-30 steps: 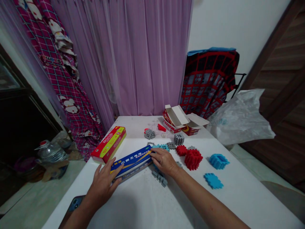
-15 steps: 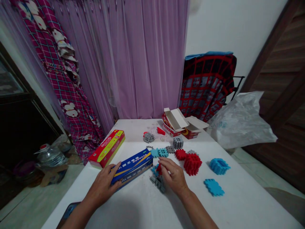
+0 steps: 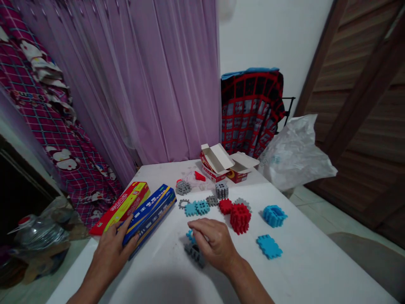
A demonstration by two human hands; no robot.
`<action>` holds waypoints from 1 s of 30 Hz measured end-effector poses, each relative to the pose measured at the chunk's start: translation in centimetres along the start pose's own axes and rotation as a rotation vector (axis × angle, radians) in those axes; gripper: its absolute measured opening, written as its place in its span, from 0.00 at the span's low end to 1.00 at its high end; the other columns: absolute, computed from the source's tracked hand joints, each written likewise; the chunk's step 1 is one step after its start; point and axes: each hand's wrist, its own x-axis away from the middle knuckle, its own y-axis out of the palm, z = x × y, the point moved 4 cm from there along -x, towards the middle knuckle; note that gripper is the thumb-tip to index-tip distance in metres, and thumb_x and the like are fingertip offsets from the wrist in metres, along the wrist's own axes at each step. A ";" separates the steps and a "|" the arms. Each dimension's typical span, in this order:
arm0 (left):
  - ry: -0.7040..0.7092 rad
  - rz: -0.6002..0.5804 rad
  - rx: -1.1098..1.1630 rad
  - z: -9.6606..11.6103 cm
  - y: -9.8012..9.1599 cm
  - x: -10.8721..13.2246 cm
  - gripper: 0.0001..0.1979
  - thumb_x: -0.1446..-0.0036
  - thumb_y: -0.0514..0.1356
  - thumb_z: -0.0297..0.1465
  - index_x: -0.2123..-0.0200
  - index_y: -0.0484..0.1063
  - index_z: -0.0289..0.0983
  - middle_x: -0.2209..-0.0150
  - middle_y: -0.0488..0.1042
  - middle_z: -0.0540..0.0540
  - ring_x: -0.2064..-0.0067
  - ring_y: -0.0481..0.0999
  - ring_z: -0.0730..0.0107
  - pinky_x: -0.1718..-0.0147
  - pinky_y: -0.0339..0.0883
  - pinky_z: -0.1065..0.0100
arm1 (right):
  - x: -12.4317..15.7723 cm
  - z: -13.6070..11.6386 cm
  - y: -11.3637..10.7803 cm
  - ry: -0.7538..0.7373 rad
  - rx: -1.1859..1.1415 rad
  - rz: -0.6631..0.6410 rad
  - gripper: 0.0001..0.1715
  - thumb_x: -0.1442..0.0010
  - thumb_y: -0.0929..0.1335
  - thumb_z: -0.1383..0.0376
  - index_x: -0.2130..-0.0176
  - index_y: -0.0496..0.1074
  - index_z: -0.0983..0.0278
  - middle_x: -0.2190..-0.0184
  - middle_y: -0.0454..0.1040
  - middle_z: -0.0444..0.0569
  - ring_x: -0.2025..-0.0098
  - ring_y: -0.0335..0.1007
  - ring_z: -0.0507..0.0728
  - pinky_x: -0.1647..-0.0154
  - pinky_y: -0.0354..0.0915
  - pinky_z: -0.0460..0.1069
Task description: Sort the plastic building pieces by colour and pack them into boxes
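My left hand (image 3: 112, 249) grips the near end of a long blue box (image 3: 150, 215), which lies against a red and yellow box (image 3: 122, 207). My right hand (image 3: 215, 242) has its fingers closed above a gray interlocking piece (image 3: 194, 254) and a small blue piece (image 3: 190, 236); what it holds, if anything, is hidden. Beyond it lie light-blue pieces (image 3: 196, 207) and gray pieces (image 3: 211, 201). A red block stack (image 3: 240, 218), a blue hollow block (image 3: 274, 215) and a flat blue piece (image 3: 269, 246) are to its right.
Two opened cartons (image 3: 217, 162) stand at the back of the white table (image 3: 158, 274). A gray cube (image 3: 222, 191), a gray gear-like cluster (image 3: 183, 187) and a red wedge (image 3: 200, 176) lie before them. A plastic bag (image 3: 294, 152) hangs at the right edge.
The blue box has moved left with my left hand, up against the red and yellow box. The red piece at my right fingertips no longer shows. The view has turned right.
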 end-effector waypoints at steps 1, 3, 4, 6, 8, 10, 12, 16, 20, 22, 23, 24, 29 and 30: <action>-0.009 -0.007 -0.023 0.3 -0.4 -1.3 0.32 0.40 0.48 0.48 0.37 0.65 0.39 0.50 0.73 0.37 0.50 0.74 0.52 0.49 0.69 0.53 | -0.6 -0.1 -0.6 -0.015 0.001 0.015 0.17 0.36 0.63 0.70 0.55 0.78 0.59 0.66 0.82 0.48 0.66 0.80 0.54 0.63 0.75 0.48; -0.027 -0.046 -0.084 1.3 -1.3 -4.2 0.33 0.39 0.47 0.47 0.35 0.62 0.37 0.48 0.72 0.35 0.48 0.73 0.51 0.47 0.67 0.53 | -1.6 -0.1 -2.1 -0.033 0.004 0.074 0.16 0.37 0.63 0.72 0.56 0.78 0.61 0.66 0.83 0.48 0.65 0.80 0.54 0.64 0.74 0.47; -0.054 -0.073 -0.123 1.9 -1.7 -5.8 0.33 0.38 0.46 0.46 0.35 0.61 0.37 0.47 0.72 0.34 0.47 0.73 0.50 0.47 0.66 0.53 | -2.0 0.0 -2.8 -0.034 0.006 0.109 0.15 0.37 0.63 0.72 0.57 0.77 0.61 0.66 0.83 0.48 0.65 0.80 0.54 0.64 0.74 0.47; -0.137 -0.125 -0.209 3.1 -2.3 -9.0 0.33 0.37 0.45 0.45 0.33 0.58 0.38 0.46 0.71 0.33 0.47 0.73 0.47 0.50 0.66 0.52 | -2.4 0.3 -3.9 -0.031 0.014 0.162 0.15 0.37 0.64 0.73 0.57 0.77 0.62 0.65 0.83 0.48 0.65 0.80 0.54 0.64 0.74 0.46; -0.178 -0.143 -0.279 4.6 -2.5 -11.9 0.32 0.37 0.44 0.46 0.33 0.57 0.40 0.45 0.71 0.32 0.46 0.73 0.44 0.51 0.65 0.49 | -2.4 0.8 -4.6 -0.034 0.035 0.186 0.14 0.37 0.64 0.73 0.57 0.77 0.62 0.66 0.83 0.47 0.66 0.80 0.53 0.65 0.74 0.46; -0.220 -0.189 -0.302 5.9 -1.9 -14.3 0.31 0.37 0.44 0.46 0.33 0.57 0.42 0.45 0.71 0.32 0.46 0.73 0.43 0.51 0.64 0.49 | -2.3 1.3 -5.1 -0.038 0.058 0.193 0.13 0.37 0.65 0.73 0.57 0.77 0.63 0.67 0.82 0.47 0.68 0.80 0.53 0.67 0.74 0.46; -0.262 -0.225 -0.311 6.8 -0.7 -16.1 0.32 0.37 0.45 0.47 0.34 0.57 0.41 0.45 0.71 0.31 0.45 0.72 0.44 0.50 0.62 0.50 | -2.3 1.6 -5.5 -0.036 0.073 0.202 0.13 0.37 0.65 0.73 0.57 0.77 0.63 0.67 0.82 0.46 0.68 0.80 0.53 0.67 0.74 0.45; -0.308 -0.235 -0.332 7.6 2.5 -17.9 0.30 0.37 0.46 0.46 0.36 0.61 0.40 0.46 0.72 0.30 0.45 0.72 0.42 0.50 0.60 0.49 | -2.3 2.0 -6.2 -0.038 0.078 0.215 0.14 0.37 0.65 0.73 0.55 0.76 0.62 0.67 0.83 0.46 0.67 0.81 0.53 0.66 0.74 0.45; -0.337 -0.239 -0.365 7.5 5.2 -18.1 0.29 0.37 0.46 0.46 0.39 0.64 0.39 0.47 0.72 0.28 0.46 0.72 0.42 0.52 0.58 0.50 | -2.4 2.3 -6.5 -0.024 0.076 0.213 0.15 0.37 0.65 0.73 0.54 0.76 0.62 0.66 0.83 0.46 0.67 0.81 0.53 0.66 0.75 0.44; -0.343 -0.246 -0.392 7.3 6.1 -17.9 0.29 0.37 0.46 0.45 0.41 0.66 0.37 0.47 0.73 0.27 0.46 0.72 0.41 0.51 0.57 0.48 | -2.5 2.6 -6.6 -0.013 0.084 0.215 0.15 0.37 0.65 0.73 0.54 0.76 0.62 0.67 0.83 0.46 0.67 0.81 0.53 0.66 0.75 0.44; -0.341 -0.251 -0.408 7.2 6.4 -17.7 0.28 0.38 0.46 0.45 0.42 0.67 0.36 0.47 0.73 0.26 0.46 0.72 0.40 0.49 0.55 0.46 | -2.5 2.7 -6.7 -0.008 0.089 0.220 0.15 0.37 0.65 0.73 0.55 0.77 0.62 0.67 0.83 0.46 0.67 0.81 0.53 0.66 0.75 0.44; -0.333 -0.257 -0.422 7.1 6.6 -17.6 0.28 0.38 0.47 0.45 0.43 0.69 0.36 0.47 0.73 0.26 0.45 0.71 0.40 0.48 0.53 0.44 | -2.5 2.9 -6.9 -0.002 0.094 0.229 0.15 0.37 0.65 0.73 0.55 0.77 0.62 0.67 0.83 0.46 0.67 0.81 0.53 0.66 0.75 0.44; -0.264 -0.317 -0.452 6.7 6.4 -17.0 0.26 0.40 0.50 0.46 0.48 0.74 0.36 0.46 0.74 0.28 0.40 0.66 0.38 0.43 0.46 0.38 | -2.4 3.5 -8.9 0.048 0.136 0.308 0.13 0.38 0.66 0.73 0.57 0.78 0.63 0.68 0.83 0.46 0.68 0.81 0.52 0.67 0.75 0.42; -0.240 -0.322 -0.452 6.8 6.1 -17.1 0.26 0.40 0.51 0.46 0.48 0.74 0.35 0.45 0.74 0.28 0.39 0.66 0.37 0.43 0.47 0.37 | -2.4 3.6 -9.4 0.058 0.149 0.327 0.12 0.38 0.66 0.72 0.58 0.78 0.63 0.68 0.83 0.47 0.68 0.81 0.52 0.67 0.75 0.42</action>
